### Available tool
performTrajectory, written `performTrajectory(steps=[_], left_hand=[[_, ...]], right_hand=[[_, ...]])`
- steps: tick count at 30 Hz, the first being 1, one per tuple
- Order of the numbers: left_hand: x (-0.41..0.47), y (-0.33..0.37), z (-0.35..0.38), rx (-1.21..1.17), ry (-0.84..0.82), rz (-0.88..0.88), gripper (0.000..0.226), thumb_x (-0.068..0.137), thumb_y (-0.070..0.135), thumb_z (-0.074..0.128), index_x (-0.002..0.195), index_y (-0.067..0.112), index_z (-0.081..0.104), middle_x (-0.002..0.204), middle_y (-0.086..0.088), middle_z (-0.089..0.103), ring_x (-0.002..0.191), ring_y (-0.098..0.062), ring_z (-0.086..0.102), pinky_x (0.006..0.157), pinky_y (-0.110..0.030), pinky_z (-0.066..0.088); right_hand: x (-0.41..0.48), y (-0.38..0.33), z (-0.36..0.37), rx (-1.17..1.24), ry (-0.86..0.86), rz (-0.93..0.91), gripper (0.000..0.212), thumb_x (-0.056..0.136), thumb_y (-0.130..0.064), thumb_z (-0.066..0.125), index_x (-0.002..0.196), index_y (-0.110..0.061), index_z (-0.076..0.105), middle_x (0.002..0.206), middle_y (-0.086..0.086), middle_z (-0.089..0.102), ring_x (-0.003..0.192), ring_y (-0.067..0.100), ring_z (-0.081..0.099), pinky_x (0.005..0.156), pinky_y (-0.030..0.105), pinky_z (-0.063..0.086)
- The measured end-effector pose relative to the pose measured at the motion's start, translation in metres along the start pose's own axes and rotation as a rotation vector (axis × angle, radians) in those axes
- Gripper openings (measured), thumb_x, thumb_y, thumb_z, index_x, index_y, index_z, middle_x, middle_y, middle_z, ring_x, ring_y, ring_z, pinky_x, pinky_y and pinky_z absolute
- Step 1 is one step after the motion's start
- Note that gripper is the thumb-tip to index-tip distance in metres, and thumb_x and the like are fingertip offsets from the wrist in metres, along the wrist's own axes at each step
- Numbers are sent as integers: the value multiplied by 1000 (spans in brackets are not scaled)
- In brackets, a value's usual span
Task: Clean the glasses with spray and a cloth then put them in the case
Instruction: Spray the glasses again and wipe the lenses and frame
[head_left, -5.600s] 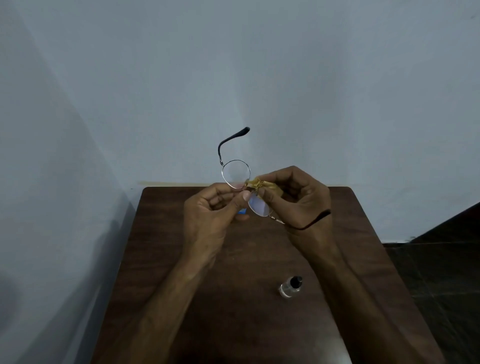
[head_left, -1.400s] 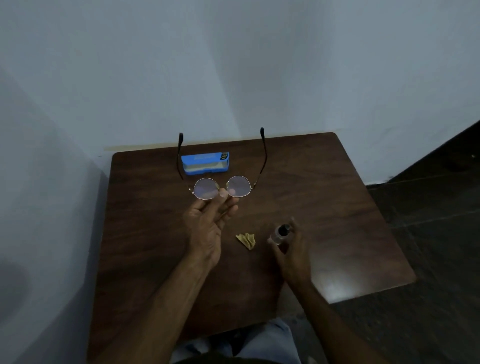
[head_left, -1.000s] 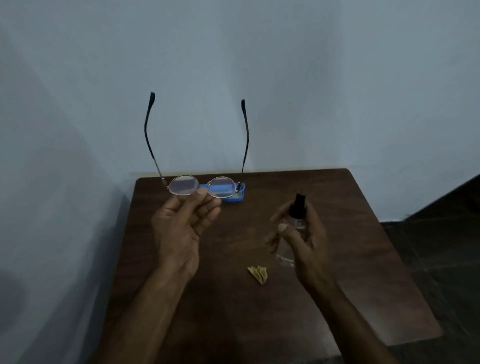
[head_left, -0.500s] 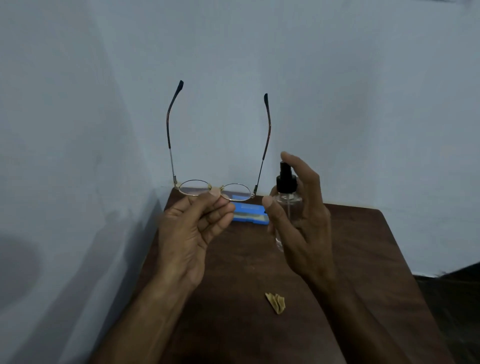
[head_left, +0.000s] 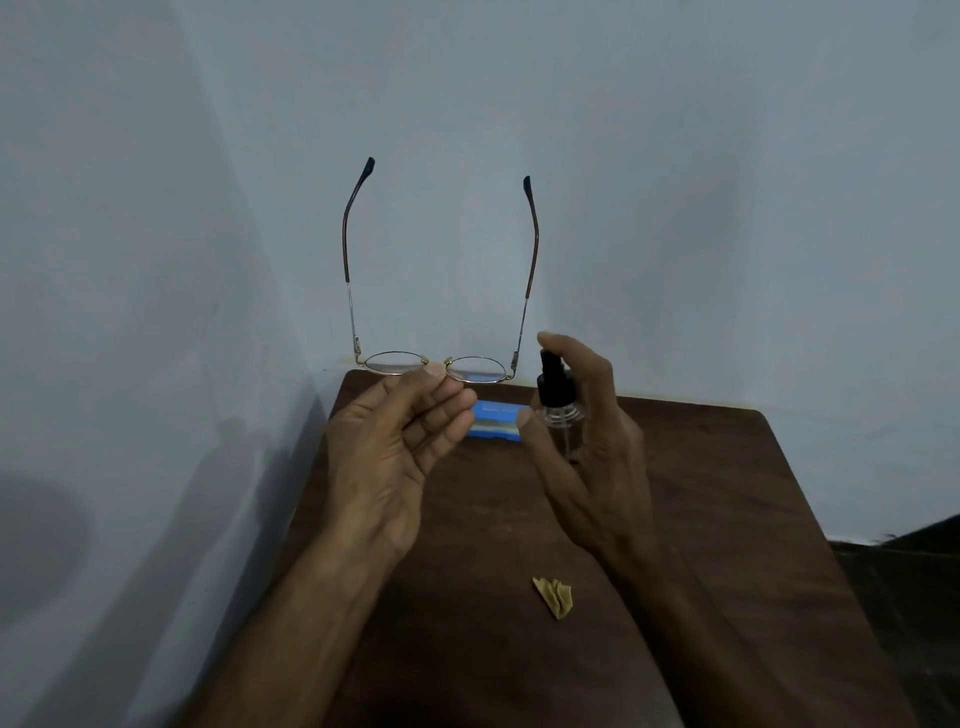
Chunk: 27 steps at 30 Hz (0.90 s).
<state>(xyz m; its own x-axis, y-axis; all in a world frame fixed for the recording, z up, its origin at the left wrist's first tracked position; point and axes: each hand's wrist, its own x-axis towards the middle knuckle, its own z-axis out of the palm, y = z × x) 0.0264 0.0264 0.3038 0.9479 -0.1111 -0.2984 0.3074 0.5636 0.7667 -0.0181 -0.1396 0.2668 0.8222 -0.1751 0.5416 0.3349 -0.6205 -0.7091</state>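
My left hand pinches the round wire-framed glasses at the bridge, lenses toward me, both temples open and pointing up and away. Just right of the right lens, my right hand grips a small clear spray bottle with a black pump top; the index finger rests over the pump. A crumpled yellow cloth lies on the table in front of my right wrist. The blue glasses case lies shut near the table's far edge, partly hidden behind my fingers.
The dark wooden table stands in a corner, with pale walls close behind and to the left. Dark floor shows past the table's right edge.
Since half a second ago the hands have held nearly the same pose, the bottle staying beside the right lens. Earlier, my right hand lifted the bottle off the table and the cloth was left lying there.
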Motion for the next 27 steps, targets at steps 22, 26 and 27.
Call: performTrajectory(steps=[22,26,27], left_hand=[[-4,-17,-5,36,-39,-5,25,74,22,77,95,8,77,84,-11,81,76,-18,80,64,-26,65],[-3,-24,-7,74,-17,1,25,73,23,78,93,8,78,86,-12,81,77,-19,80,63,-26,65],[-1,-27,-8,86,-11,10,25,73,22,77,94,8,78,86,-13,81,77,-19,80,63,-26,65]], right_hand=[[67,-15,-31,-60,94,-29,50,96,-7,62,136,-31,42,92,1,63,60,29,61,62,47,57],[77,-16,-42,-33,63,-22,50,95,-8,60,139,-28,45,91,6,64,56,35,61,59,48,57],[78,-16,-45,-43,57,-21,49,95,-7,59,138,-26,46,92,6,64,56,34,60,59,48,56]])
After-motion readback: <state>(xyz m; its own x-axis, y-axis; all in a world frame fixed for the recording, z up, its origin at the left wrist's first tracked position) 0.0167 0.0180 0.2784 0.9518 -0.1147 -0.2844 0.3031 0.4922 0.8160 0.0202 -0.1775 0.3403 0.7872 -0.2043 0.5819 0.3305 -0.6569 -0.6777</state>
